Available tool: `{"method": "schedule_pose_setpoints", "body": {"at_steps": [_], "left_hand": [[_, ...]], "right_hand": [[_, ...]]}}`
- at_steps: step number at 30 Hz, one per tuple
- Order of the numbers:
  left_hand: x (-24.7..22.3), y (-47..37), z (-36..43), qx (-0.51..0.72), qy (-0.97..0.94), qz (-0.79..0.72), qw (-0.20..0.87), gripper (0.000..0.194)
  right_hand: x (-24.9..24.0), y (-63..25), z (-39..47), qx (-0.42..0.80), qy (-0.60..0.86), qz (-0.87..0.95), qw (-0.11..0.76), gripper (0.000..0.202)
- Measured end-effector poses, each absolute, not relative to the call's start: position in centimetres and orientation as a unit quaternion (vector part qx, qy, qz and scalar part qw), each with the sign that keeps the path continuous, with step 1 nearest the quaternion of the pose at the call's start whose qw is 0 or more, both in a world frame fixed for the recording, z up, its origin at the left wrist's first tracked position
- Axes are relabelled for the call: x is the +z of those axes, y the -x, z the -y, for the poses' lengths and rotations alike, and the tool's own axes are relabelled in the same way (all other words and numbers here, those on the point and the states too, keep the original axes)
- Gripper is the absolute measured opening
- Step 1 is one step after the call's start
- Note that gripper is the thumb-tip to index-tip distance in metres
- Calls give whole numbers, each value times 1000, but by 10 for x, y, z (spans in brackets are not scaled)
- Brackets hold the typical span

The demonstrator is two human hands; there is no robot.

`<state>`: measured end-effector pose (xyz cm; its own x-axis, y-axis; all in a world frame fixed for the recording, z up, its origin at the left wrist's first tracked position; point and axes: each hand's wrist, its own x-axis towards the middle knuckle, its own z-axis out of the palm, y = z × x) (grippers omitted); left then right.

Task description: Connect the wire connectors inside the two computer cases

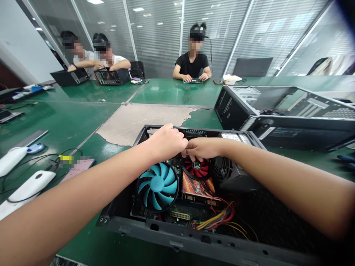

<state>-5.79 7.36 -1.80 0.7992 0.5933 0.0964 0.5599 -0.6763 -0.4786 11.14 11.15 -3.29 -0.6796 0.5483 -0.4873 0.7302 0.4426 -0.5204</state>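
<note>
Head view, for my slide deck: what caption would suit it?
Left hand and right hand meet by a red fan in an open computer case, a blue fan alongside.

Both arms reach forward, the left hand [167,142] and right hand [200,148] meeting with fingers curled

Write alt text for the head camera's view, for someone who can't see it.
Two bare hands, left and right, meet inside an open computer case, above a blue fan and a red fan. Three people sit across the green table.
</note>
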Motion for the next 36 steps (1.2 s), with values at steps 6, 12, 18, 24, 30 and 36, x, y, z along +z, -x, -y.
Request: {"method": "schedule_pose_setpoints", "body": {"at_steps": [6,12,18,24,30,36], "left_hand": [[-18,58,-74,47,927,297,225,16],[-18,59,-74,27,932,291,212,14],[-18,61,-75,8,922,299,245,15],[-21,62,-76,4,915,296,272,18],[-22,61,-76,22,917,302,259,18],[-20,59,-74,50,921,309,231,17]], "right_hand": [[-31,-112,-110,-389,-382,-833,92,19],[-31,-112,-111,-385,-381,-835,98,22],[-30,-110,-111,-371,-397,-832,113,22],[-30,-112,-110,-372,-395,-833,111,19],[-32,-113,-111,-373,-386,-837,109,19],[-33,-112,-112,-379,-380,-838,100,19]]}}
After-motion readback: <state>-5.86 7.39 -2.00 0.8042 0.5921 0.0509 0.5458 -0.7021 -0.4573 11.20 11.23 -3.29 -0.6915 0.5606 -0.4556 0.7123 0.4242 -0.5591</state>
